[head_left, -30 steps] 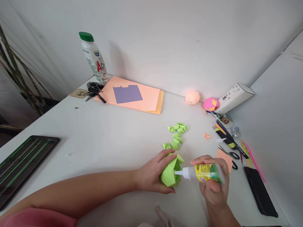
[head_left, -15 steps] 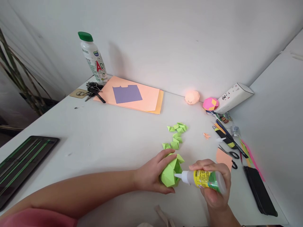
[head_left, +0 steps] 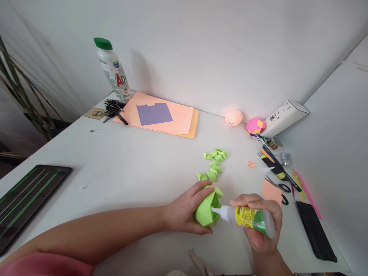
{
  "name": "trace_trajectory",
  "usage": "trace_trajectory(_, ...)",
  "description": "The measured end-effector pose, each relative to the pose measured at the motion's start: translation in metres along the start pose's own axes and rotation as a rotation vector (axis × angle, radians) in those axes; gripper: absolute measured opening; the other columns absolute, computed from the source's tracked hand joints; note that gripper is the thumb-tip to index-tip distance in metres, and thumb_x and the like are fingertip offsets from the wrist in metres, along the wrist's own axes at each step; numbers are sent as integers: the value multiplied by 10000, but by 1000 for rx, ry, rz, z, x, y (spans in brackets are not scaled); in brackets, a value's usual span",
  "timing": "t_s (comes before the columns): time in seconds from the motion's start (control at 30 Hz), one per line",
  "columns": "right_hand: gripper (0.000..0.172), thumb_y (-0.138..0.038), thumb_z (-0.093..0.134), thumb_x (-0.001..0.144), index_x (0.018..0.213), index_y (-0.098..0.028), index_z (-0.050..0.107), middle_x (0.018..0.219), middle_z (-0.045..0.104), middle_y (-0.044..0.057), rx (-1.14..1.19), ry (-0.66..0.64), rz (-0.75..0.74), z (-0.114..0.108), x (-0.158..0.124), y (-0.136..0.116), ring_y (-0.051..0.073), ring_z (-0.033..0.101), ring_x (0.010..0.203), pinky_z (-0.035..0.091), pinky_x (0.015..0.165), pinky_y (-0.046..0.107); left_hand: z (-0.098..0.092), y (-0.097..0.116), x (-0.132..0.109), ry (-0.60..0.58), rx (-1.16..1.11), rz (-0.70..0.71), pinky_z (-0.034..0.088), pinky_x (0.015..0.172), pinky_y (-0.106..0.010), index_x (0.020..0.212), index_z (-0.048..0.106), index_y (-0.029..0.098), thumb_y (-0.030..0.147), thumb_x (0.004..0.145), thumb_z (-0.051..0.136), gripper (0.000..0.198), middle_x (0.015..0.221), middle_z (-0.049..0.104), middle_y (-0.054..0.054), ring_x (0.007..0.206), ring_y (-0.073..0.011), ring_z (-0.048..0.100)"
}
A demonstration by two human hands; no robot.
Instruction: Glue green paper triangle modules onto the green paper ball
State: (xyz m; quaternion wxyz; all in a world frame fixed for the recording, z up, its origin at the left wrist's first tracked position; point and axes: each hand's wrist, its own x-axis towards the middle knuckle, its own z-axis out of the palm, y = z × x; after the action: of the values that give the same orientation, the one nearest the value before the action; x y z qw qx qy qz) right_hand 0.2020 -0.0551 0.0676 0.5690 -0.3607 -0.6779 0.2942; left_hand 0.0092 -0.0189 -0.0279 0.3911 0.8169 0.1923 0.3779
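Note:
My left hand (head_left: pixel 189 209) wraps around a hollow green paper polyhedron (head_left: pixel 204 212), whose open side faces right. In my right hand (head_left: pixel 263 222) is a glue bottle (head_left: pixel 248 218) with a yellow and green label, lying nearly level. Its white nozzle points left, with the tip at the edge of the polyhedron's opening. Just beyond my left hand lie several small folded green paper pieces (head_left: pixel 212 175). More of them form a green pile (head_left: pixel 219 155) farther back. Whether glue is coming out is too small to tell.
At the back stand a white bottle (head_left: pixel 113 74), keys (head_left: pixel 113 109), paper sheets (head_left: pixel 181 119), a peach paper ball (head_left: pixel 233 117) and a pink one (head_left: pixel 255 125). Scissors (head_left: pixel 283 187), pens (head_left: pixel 270 155) and a black case (head_left: pixel 316 232) lie right. A tablet (head_left: pixel 31 203) lies left.
Almost nothing differs. The glue bottle's nozzle tip has shifted very slightly up along the edge of the opening; both hands keep their hold.

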Motion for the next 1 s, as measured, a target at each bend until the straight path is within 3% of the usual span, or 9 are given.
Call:
trace_trajectory(0.67, 392, -541, 659, 745, 984, -242, 573, 784, 708, 72, -49, -62, -60, -2, 4, -6, 224, 678, 613, 558, 533, 370, -1, 0, 0, -11, 10, -4, 399, 999, -511, 1437, 44, 297, 412, 603, 795, 1128, 1401, 221, -187, 1297, -386, 317)
trace_trajectory(0.9, 374, -565, 636, 758, 945, -245, 584, 765, 698, 55, 145, 6, 151, -2, 5, 5, 208, 638, 689, 531, 615, 355, -1, 1, 0, -4, 7, -8, 387, 1014, -507, 1433, 68, 289, 423, 606, 792, 1107, 1399, 231, -188, 1299, -378, 320)
trace_trajectory(1.0, 384, -591, 620, 753, 920, -248, 582, 760, 691, 56, 189, 57, 239, -3, 7, 11, 218, 620, 703, 504, 535, 315, -2, 1, 0, -10, 16, -22, 388, 1011, -511, 1433, 62, 292, 414, 605, 792, 1111, 1404, 236, -185, 1299, -382, 322)
